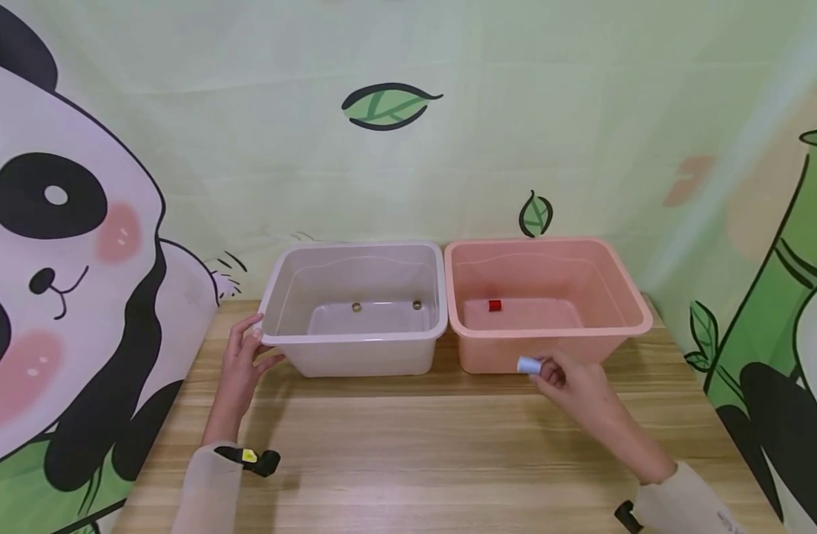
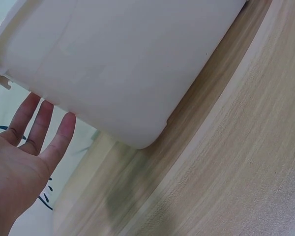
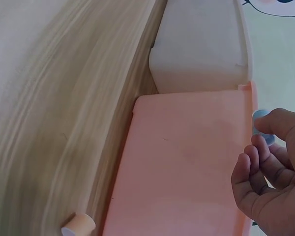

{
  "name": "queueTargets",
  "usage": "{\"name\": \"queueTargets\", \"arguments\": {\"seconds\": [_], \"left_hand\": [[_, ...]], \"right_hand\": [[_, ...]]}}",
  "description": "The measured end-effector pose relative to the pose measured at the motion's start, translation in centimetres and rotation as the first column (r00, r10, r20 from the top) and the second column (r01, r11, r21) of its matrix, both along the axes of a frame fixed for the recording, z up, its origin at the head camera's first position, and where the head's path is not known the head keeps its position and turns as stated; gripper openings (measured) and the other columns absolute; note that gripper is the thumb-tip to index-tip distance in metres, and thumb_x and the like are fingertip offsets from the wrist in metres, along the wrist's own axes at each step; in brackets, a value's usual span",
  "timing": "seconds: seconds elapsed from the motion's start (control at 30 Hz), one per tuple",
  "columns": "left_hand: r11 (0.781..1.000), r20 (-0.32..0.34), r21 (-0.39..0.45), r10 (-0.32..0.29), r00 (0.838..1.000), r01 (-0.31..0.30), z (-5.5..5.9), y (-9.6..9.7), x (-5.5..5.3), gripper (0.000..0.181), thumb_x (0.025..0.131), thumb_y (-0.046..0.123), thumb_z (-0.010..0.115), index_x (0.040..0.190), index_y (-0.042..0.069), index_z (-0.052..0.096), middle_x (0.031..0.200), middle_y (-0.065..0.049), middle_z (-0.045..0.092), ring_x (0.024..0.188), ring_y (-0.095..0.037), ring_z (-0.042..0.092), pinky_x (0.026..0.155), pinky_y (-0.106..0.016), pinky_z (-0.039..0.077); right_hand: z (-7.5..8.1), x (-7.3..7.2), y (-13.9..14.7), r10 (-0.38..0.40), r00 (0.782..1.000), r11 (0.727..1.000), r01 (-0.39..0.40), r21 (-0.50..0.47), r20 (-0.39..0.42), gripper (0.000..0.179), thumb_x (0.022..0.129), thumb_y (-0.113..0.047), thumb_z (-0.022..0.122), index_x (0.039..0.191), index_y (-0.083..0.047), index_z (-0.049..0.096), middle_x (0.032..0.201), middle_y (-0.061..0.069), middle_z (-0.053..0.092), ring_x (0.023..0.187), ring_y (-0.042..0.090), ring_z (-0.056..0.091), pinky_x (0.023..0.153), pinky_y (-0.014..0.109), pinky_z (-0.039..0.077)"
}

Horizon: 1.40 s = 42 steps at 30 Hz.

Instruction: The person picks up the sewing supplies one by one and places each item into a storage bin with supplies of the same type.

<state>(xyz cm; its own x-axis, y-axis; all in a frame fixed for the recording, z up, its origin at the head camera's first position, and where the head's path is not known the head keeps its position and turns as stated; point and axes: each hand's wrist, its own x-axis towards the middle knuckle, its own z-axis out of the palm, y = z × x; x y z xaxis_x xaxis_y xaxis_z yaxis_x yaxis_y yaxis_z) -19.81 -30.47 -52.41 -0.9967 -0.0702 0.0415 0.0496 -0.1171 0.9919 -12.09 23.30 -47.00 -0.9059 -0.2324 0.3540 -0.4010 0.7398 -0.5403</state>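
Observation:
My right hand (image 1: 575, 382) pinches a small light-blue thread spool (image 1: 528, 365) between thumb and fingertips, in front of the pink bin (image 1: 555, 352). In the right wrist view the spool (image 3: 261, 124) overlaps the background just beyond that bin's rim. Inside the pink bin lies a small red spool (image 1: 494, 305). At the left side of the white bin (image 1: 361, 356), my left hand (image 1: 240, 363) touches the rim with its fingertips. Its fingers (image 2: 59, 137) are extended and spread in the left wrist view. Two small gold-coloured round pieces (image 1: 356, 307) lie on the white bin's floor.
Both bins stand side by side at the back of the wooden table (image 1: 408, 452), before a printed cloth (image 1: 395, 178). In the right wrist view an orange spool (image 3: 79, 224) with a white end lies on the table near the pink bin.

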Motion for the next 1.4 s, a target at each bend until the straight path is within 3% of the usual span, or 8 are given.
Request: {"name": "queueTargets", "arguments": {"seconds": [0.17,0.5,0.87,1.1,1.4], "left_hand": [[1.0,0.016,0.0,0.001,1.0,-0.001,-0.2,-0.2,-0.1,0.039,0.111,0.028,0.044,0.149,0.022,0.04,0.141,0.004,0.041,0.107,-0.011,0.061,0.092,-0.038,0.059],[1.0,-0.019,0.003,0.004,1.0,-0.004,-0.8,-0.2,-0.3,0.041,0.109,0.033,0.047,0.148,0.023,0.042,0.139,0.001,0.043,0.108,-0.014,0.061,0.089,-0.035,0.06],[1.0,-0.019,0.005,0.008,1.0,-0.008,-0.9,-0.4,-0.2,0.04,0.11,0.031,0.045,0.149,0.022,0.041,0.139,0.0,0.044,0.106,-0.01,0.063,0.089,-0.036,0.06],[1.0,-0.034,0.008,0.0,0.999,0.0,-1.0,-0.4,-0.2,0.04,0.109,0.032,0.047,0.148,0.022,0.042,0.137,0.0,0.046,0.107,-0.013,0.062,0.089,-0.036,0.06],[1.0,-0.04,0.014,-0.004,0.999,0.005,-0.9,-0.3,-0.2,0.039,0.109,0.032,0.047,0.147,0.023,0.044,0.135,-0.001,0.053,0.11,-0.016,0.062,0.088,-0.034,0.06]], "right_hand": [[0.6,-0.2,0.1,0.011,1.0,1.0,-0.011,-0.002,-0.022,0.027,0.084,0.001,0.081,0.107,-0.002,0.067,0.08,-0.001,0.065,0.071,0.009,0.059,0.06,0.025,0.056],[0.9,-0.7,0.4,0.032,0.993,0.999,-0.029,0.025,-0.117,0.025,0.083,0.003,0.081,0.101,-0.006,0.066,0.078,-0.003,0.063,0.068,0.008,0.058,0.059,0.025,0.057],[2.1,-1.3,0.3,0.036,0.998,0.999,-0.035,0.025,-0.058,0.025,0.085,-0.001,0.08,0.105,-0.004,0.065,0.082,0.0,0.064,0.071,0.011,0.059,0.062,0.024,0.056],[2.7,-1.8,0.2,0.036,0.994,0.998,-0.03,0.058,-0.101,0.028,0.085,-0.002,0.081,0.109,-0.003,0.067,0.086,0.002,0.066,0.074,0.012,0.062,0.065,0.028,0.06],[3.4,-2.0,0.0,0.025,1.0,0.998,-0.025,0.06,0.001,0.029,0.088,-0.009,0.079,0.114,-0.004,0.067,0.097,0.007,0.069,0.085,0.02,0.067,0.075,0.038,0.062]]}}
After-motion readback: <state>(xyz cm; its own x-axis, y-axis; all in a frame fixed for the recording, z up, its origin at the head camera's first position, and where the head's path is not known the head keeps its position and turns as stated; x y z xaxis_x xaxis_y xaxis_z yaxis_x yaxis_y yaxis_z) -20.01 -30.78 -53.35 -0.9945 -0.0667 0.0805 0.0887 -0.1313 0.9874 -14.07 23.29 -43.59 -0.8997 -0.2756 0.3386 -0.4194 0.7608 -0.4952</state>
